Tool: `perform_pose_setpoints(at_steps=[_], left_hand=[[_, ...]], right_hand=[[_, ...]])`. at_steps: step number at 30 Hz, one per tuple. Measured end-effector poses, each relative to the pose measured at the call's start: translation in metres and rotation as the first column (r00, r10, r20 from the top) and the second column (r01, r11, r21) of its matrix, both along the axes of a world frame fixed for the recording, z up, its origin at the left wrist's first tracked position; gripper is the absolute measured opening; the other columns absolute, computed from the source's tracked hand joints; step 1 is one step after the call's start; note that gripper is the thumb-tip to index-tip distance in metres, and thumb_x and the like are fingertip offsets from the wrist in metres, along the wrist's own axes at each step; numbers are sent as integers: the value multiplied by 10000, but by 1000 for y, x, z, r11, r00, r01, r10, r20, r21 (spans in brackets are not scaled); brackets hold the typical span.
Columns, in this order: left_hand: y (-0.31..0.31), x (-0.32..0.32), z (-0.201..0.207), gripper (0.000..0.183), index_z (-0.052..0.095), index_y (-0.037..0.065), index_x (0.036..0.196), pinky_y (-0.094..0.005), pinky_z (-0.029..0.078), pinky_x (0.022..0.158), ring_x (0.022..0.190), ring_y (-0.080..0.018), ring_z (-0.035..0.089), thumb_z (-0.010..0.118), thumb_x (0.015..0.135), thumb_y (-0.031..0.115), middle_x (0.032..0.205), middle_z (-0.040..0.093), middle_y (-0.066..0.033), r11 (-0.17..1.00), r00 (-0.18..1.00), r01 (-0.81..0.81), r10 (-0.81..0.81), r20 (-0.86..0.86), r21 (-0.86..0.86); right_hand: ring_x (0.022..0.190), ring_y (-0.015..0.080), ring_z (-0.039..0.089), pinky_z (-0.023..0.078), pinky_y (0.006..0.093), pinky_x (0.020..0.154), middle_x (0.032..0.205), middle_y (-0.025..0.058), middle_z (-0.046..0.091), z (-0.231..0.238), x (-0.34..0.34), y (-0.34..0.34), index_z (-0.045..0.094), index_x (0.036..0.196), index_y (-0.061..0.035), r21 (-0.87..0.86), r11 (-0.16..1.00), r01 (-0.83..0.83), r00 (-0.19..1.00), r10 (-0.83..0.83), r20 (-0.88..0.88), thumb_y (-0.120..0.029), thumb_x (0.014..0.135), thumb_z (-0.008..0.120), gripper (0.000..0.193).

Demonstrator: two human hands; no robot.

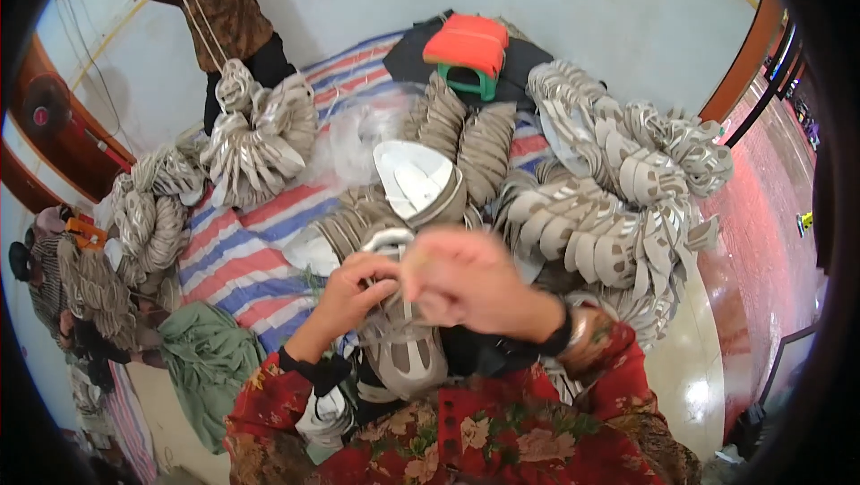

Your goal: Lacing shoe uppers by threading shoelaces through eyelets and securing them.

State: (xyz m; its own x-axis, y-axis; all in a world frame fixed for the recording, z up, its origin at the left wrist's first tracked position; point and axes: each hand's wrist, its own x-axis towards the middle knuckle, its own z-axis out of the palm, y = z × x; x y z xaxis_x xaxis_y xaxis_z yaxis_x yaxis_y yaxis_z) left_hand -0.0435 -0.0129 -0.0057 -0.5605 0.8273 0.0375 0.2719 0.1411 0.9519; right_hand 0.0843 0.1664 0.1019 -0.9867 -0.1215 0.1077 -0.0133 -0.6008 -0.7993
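My left hand [351, 292] and my right hand [466, 279] meet close in front of me, both pinching at a beige and white shoe upper [408, 355] that hangs down over my lap. The right hand is blurred by motion. A thin string or strap seems to run between the fingers; I cannot tell which hand holds it. Just beyond my hands lie stacked shoe uppers [358, 216], one turned with its white lining [414, 179] up.
Large bundles of tied shoe uppers [618, 189] pile up on a striped red, white and blue tarp [237, 257]. A red-topped green stool [468, 51] stands behind. A person [224, 10] at the back left pulls strings on a bundle [260, 131]. Green cloth [210, 360] lies left.
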Motion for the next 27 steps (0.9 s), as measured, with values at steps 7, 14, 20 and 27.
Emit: perform_pose_setpoints(at_steps=[7, 14, 20, 27], left_hand=[[-3, 17, 48, 240, 647, 58, 1081, -249, 462, 674, 752, -110, 578, 571, 920, 218, 874, 658, -20, 962, 956, 260, -268, 118, 82], [-143, -111, 8, 251, 602, 72, 1096, -236, 425, 561, 598, -93, 465, 428, 986, 215, 757, 548, 35, 308, 283, -948, 700, 656, 80], [-125, -50, 0, 213, 613, 62, 1098, -227, 353, 430, 448, -85, 369, 537, 952, 199, 598, 448, 70, 769, 610, -630, 406, 680, 105], [0, 42, 43, 281, 648, 126, 1040, -303, 340, 510, 575, -159, 479, 621, 760, 138, 612, 456, 8, 985, 497, 77, -170, -851, -152]], right_hand=[[494, 50, 426, 339, 187, 458, 661, -6, 508, 0, -5, 21, 575, 854, -24, 518, 653, 553, 801, -245, -546, -194, 982, 476, 234], [526, 53, 437, 342, 194, 457, 679, -37, 517, -91, 153, 302, 557, 823, -96, -21, 489, 872, 488, -867, 103, -193, 937, 549, 150], [711, 162, 581, 465, 295, 668, 870, 91, 620, -122, 114, 226, 615, 910, -21, 272, 534, 800, 517, -845, 139, -170, 895, 540, 167], [440, 90, 513, 411, 233, 423, 752, 32, 617, -110, 22, 69, 572, 888, -21, 695, 694, 187, 928, -357, 107, -182, 947, 473, 199]])
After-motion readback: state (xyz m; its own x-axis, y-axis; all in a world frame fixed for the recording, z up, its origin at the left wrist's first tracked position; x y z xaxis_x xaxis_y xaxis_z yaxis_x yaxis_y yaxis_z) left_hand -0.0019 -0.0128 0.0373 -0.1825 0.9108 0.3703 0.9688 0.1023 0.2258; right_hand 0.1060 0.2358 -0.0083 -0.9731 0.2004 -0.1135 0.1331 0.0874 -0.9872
